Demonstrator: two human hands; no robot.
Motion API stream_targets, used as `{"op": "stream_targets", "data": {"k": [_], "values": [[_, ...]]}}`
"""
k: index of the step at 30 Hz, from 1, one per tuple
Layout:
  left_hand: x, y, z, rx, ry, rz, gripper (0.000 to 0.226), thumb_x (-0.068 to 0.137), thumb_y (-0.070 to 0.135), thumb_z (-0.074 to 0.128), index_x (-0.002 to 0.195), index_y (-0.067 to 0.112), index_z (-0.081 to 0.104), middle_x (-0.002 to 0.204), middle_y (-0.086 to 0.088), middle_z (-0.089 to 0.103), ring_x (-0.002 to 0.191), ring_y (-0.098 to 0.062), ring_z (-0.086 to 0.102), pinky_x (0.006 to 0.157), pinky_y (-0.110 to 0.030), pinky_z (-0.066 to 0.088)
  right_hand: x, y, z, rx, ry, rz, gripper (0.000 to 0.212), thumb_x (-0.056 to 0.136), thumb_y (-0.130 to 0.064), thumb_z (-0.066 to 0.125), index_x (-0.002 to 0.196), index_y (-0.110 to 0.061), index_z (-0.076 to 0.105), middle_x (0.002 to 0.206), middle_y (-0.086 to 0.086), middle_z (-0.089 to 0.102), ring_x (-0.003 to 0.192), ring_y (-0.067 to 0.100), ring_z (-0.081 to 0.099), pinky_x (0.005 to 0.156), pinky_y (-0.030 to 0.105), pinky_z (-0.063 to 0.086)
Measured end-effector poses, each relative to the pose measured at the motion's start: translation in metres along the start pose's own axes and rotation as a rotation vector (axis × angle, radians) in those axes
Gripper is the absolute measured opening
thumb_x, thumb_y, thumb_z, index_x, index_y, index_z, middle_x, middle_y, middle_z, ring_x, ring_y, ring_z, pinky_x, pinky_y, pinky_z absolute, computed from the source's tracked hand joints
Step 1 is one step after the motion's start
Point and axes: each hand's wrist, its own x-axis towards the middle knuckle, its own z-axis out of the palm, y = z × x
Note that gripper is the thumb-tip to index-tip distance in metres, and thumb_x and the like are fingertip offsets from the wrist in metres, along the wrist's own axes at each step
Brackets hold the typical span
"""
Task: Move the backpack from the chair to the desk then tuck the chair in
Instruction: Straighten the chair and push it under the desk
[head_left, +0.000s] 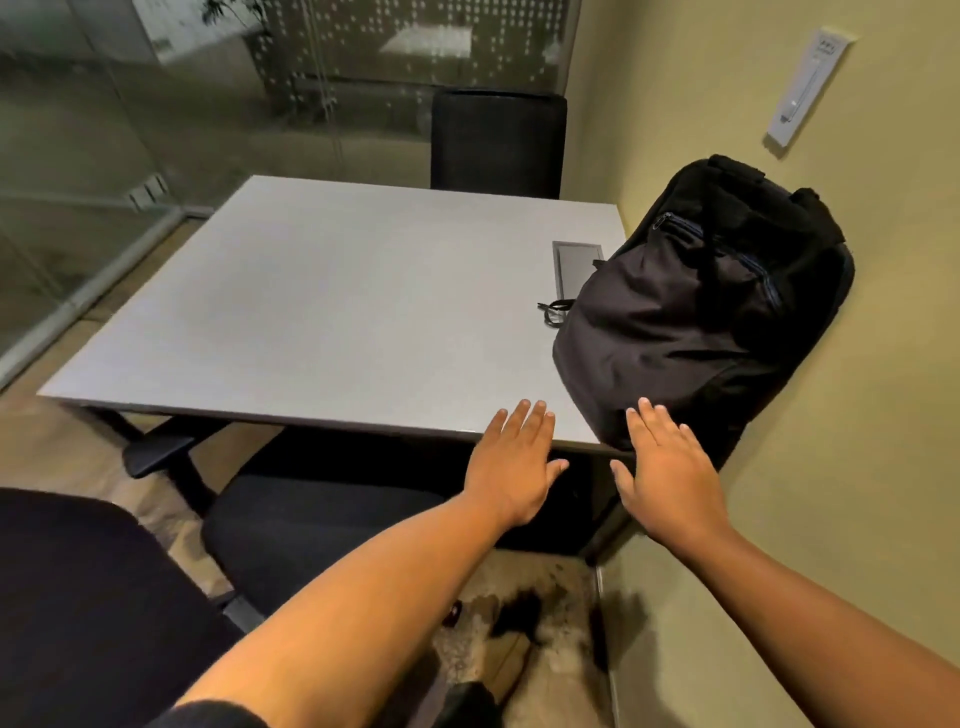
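Backpack (701, 306) is sitting on the desk (322, 312) at its right edge, leaning back against the yellow wall (857, 415); its far side and base are hiding in shadow, and its strap (555, 310) is trailing onto the desktop beside a grey cable hatch (574, 262) that the bag is partly covering. Chair (311, 525) is standing in front of the desk with its seat partly going under the desk edge, its base mostly hidden, its backrest cut off at the bottom left. Second chair (498, 143) is showing only its back behind the desk. Left hand (511, 465) is hovering flat, fingers spread, holding nothing, over the near desk edge just left of the bag. Right hand (670, 467) is likewise spread and empty, fingertips overlapping the bag's lower front corner; contact is hard to tell.
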Motion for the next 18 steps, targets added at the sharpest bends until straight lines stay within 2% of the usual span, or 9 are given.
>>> {"op": "stream_targets", "data": {"k": [7,14,18], "values": [[-0.133,-0.009,-0.039,0.092,0.032,-0.086,0.066,0.101,0.05,0.02,0.153,0.01,0.011,0.163,-0.008,0.011,0.149,-0.023,0.002,0.121,-0.041,0.003,-0.092,-0.072,-0.019,0.153,0.046,-0.082,0.071,0.086,-0.039,0.057,0.146,-0.013,0.03,0.157,0.007,0.028,0.145,0.021,0.025,0.117,0.038,0.023],[-0.213,-0.046,-0.069,0.198,0.029,-0.134,0.065,0.102,0.049,0.02,0.153,0.01,0.009,0.163,-0.007,0.008,0.149,-0.021,-0.001,0.121,-0.04,0.0,-0.114,-0.135,-0.039,0.255,0.105,-0.129,0.07,0.084,-0.04,0.059,0.144,-0.016,0.034,0.156,0.006,0.031,0.142,0.022,0.031,0.115,0.041,0.03],[-0.256,-0.089,-0.083,0.225,0.048,-0.173,0.065,0.102,0.049,0.022,0.153,0.01,0.01,0.163,-0.007,0.009,0.149,-0.021,0.0,0.121,-0.039,0.001,-0.125,-0.186,-0.038,0.299,0.07,-0.172,0.07,0.084,-0.041,0.058,0.145,-0.018,0.034,0.157,0.004,0.029,0.142,0.021,0.031,0.116,0.041,0.027]]}}
